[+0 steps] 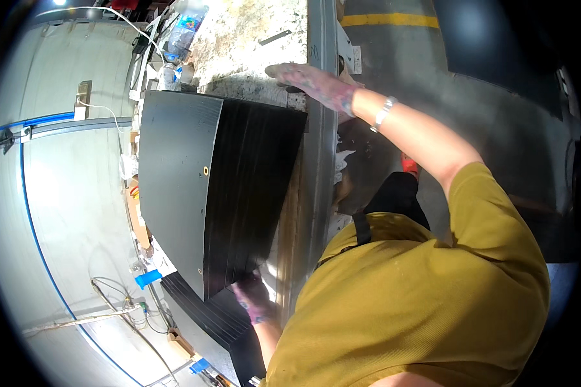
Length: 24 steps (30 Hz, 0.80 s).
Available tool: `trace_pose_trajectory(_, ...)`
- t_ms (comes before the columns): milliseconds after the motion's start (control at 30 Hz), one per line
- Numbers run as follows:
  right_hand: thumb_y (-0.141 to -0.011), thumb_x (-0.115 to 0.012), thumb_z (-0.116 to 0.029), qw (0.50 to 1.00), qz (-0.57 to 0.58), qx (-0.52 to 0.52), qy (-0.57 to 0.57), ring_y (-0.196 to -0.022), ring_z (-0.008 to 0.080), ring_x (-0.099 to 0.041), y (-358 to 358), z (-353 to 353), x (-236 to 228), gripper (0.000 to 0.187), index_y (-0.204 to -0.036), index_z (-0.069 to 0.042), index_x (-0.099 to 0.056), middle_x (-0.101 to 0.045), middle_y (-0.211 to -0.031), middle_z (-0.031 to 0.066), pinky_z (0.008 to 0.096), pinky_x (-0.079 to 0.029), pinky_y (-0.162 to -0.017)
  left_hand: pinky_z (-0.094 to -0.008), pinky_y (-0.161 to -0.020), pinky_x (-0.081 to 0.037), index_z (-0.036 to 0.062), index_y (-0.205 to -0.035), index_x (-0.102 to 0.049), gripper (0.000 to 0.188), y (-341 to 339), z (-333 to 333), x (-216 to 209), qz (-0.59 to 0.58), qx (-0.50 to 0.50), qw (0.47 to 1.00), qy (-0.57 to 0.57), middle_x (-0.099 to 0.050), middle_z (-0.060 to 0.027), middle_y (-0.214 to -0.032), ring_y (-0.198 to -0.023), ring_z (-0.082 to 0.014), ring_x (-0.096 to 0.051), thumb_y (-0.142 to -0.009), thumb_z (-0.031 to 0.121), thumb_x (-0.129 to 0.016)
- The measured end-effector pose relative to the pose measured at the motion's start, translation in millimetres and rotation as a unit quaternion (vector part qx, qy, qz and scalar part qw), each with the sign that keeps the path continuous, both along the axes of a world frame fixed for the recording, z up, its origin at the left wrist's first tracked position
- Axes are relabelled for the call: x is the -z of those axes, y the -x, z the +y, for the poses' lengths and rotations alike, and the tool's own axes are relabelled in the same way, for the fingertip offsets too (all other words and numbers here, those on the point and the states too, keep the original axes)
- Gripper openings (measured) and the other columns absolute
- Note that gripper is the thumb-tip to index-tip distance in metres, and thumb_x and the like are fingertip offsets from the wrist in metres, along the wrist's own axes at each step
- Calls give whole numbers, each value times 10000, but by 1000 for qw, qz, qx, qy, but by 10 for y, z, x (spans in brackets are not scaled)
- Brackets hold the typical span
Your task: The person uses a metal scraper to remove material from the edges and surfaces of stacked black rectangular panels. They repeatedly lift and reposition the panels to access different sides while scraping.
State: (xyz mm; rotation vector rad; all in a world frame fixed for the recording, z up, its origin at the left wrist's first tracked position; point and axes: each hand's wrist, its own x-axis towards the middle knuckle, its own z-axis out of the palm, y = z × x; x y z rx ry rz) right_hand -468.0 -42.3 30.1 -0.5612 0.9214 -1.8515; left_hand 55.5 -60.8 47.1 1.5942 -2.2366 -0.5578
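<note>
A large black angled metal-looking piece [174,174] lies on the workbench [248,77], with a flat grey-black face, a small ringed hole and a darker, finely lined side. My left hand [253,298], in a patterned pinkish glove, is at its near lower corner. Blur and the corner hide part of its fingers, so its grip is unclear. My right hand [313,85], gloved alike, holds nothing. Its fingers stretch out flat over the bench beyond the piece's far end. A second black piece with ribbed lines [206,309] lies beside the near end of the first.
A thin dark strip [275,37] lies on the stained benchtop. A plastic bottle [184,32] and clutter line the back edge by the pale wall [71,193]. Cables and a blue-handled item [148,278] are near the wall. A dark sheet [503,51] is at far right.
</note>
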Motion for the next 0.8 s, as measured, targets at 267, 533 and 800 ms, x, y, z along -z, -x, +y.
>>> trace_pose_trajectory(267, -973, -455, -169, 982, -153, -100, 37, -889, 8, -527, -170, -686, -173, 283, -1196, -16, -538, -591, -940, -41, 128, -426, -754, -444, -1034, -376, 73, -1258, -521, 565, 544, -240, -257, 633, -31, 747, -199, -537, -83, -1286, -1172, -253, -510, -858, 468, -575)
trace_pose_trajectory(533, -997, -332, -218, 989, 8, -143, 32, -1371, 181, -259, -218, -389, -421, 470, -1397, 27, -299, -293, -1473, 129, 302, -170, -1139, -440, -1037, -368, 88, -1213, -567, 503, 555, -184, -271, 672, -96, 693, -243, -564, -69, -1257, -1171, -253, -513, -861, 448, -558)
trace_pose_trajectory(800, -1005, -283, -359, 978, 63, -201, 0, -1388, 114, -190, -134, -453, -359, 548, -1437, -26, -233, -192, -1523, 61, 275, -120, -1138, -466, -1055, -340, 105, -1295, -494, 652, 369, -257, -158, 645, -83, 729, -215, -500, -80, -1329, -1224, -282, -458, -827, 557, -544)
